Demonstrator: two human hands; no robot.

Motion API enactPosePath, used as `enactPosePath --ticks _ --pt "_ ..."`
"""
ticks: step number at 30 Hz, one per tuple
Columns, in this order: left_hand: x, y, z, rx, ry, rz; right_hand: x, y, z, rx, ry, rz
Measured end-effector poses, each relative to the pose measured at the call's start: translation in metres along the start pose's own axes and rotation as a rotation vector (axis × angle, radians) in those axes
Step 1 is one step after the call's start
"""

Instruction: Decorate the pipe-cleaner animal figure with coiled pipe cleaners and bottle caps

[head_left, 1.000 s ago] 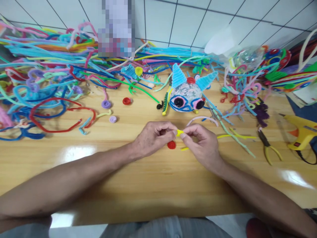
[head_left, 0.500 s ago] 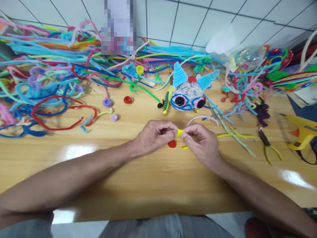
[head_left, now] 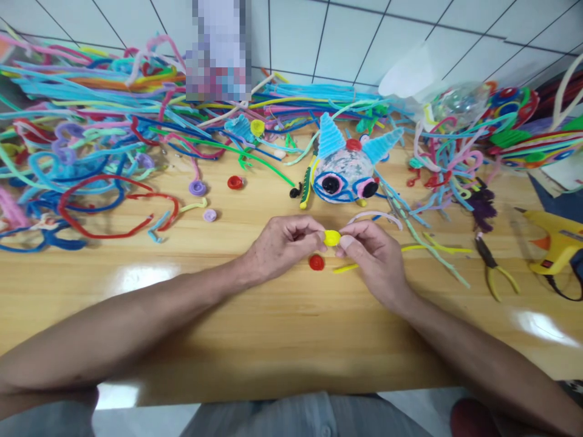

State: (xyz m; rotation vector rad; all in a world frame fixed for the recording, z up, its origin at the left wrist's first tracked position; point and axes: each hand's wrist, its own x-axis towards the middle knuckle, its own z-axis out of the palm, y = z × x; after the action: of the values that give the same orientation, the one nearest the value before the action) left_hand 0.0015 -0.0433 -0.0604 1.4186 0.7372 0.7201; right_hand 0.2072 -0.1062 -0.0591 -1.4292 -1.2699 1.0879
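Note:
Between the fingertips of both hands is a small yellow pipe-cleaner coil [head_left: 331, 238], round and flat. My left hand [head_left: 291, 246] pinches its left edge, and my right hand [head_left: 376, 258] pinches the right edge. Just below my left fingertips a red pipe-cleaner coil [head_left: 316, 262] lies on the table. A short yellow pipe cleaner [head_left: 346, 268] rests under my right hand, partly hidden by it. Beyond the hands stands a round craft figure [head_left: 346, 173] with light blue ears, black eyes ringed in pink, and blue outlines.
Heaps of coloured pipe cleaners [head_left: 91, 139] cover the left and back of the wooden table [head_left: 273, 346]. To the right lie yellow-handled pliers [head_left: 492, 267] and a yellow glue gun [head_left: 558, 240]. A red coil [head_left: 235, 182] and a purple coil [head_left: 197, 188] sit left of the figure.
The yellow coil has turned so that more of its round face shows. Both hands have shifted slightly, uncovering more of the red coil below. The craft figure has stayed put.

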Motion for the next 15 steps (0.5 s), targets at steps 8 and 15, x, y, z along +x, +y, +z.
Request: enactPosePath --ticks 8,15 --pt "0.0003 -0.0007 0.0004 -0.018 -0.013 -0.006 -0.0018 0.0032 0.0035 -0.092 -0.035 -0.029" --pt "-0.0007 -0.001 0.0001 -0.016 -0.068 -0.001 -0.002 0.002 0.0028 -0.113 -0.036 0.021"
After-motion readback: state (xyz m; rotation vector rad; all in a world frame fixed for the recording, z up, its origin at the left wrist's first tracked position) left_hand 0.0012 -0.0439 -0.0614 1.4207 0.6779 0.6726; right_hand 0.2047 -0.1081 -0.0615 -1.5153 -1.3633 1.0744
